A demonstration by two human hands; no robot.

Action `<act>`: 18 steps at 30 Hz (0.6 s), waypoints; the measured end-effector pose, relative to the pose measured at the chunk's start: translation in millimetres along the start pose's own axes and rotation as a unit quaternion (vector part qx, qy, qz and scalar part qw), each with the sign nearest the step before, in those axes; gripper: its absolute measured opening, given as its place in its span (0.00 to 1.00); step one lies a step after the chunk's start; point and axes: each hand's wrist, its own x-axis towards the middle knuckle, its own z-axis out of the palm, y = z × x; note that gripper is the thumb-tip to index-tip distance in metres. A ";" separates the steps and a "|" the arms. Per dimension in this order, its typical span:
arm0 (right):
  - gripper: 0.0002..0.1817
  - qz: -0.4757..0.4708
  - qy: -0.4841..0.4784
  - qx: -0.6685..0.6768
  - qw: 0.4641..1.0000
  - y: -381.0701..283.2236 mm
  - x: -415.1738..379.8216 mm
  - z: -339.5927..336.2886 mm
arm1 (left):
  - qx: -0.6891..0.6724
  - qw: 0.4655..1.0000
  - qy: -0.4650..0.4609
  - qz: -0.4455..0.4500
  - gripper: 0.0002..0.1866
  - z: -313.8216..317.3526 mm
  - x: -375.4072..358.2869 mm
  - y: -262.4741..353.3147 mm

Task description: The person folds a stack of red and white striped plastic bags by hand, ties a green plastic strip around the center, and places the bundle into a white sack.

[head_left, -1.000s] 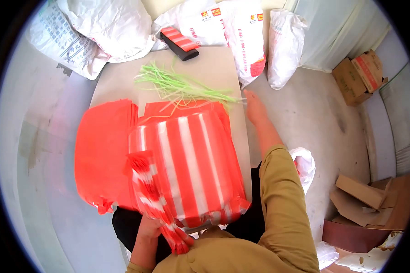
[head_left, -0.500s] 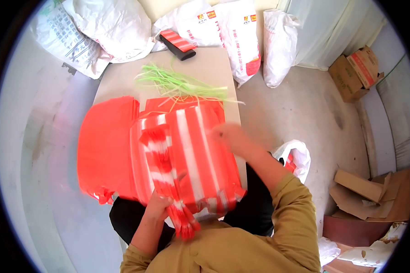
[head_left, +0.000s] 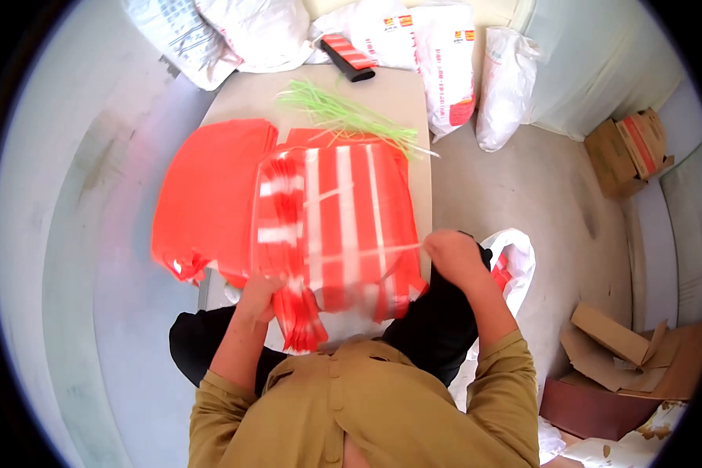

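My left hand (head_left: 260,296) is closed around the lower part of a gathered bundle of red-and-white striped plastic bags (head_left: 281,210). This bundle lies lengthwise along the left side of a thick stack of striped plastic bags (head_left: 366,203). Out to the right of the stack, my right hand (head_left: 454,256) is closed in a pinch on the end of a thin pale strip (head_left: 378,251). The strip runs across the stack toward the bundle, blurred at its left part. A pile of plain red bags (head_left: 210,195) sits against the stack on the left.
Loose light-green strips (head_left: 347,113) lie behind the stack on the table (head_left: 249,92). A black roll with striped plastic (head_left: 349,58) is at the far edge. White sacks (head_left: 444,70) stand beyond. A white bag (head_left: 519,261) and cardboard boxes (head_left: 620,343) are at the right.
My right hand has moved right and away from the stack, with the pale strip now stretched out. The bundle lies straighter, and my left hand stays on its lower part. The view has shifted.
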 end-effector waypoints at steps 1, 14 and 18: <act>0.07 0.013 0.045 0.005 0.999 1.5 -0.9 -2.9 | 0.019 1.000 0.021 0.010 0.28 -1.5 3.1 0.6; 0.22 0.107 0.040 0.832 0.542 -159.8 18.7 64.9 | 0.033 0.999 0.035 -0.001 0.22 49.4 7.7 4.5; 0.20 0.078 0.063 0.853 0.512 -149.1 42.3 67.0 | 0.145 0.986 0.074 0.026 0.24 55.0 26.0 -5.5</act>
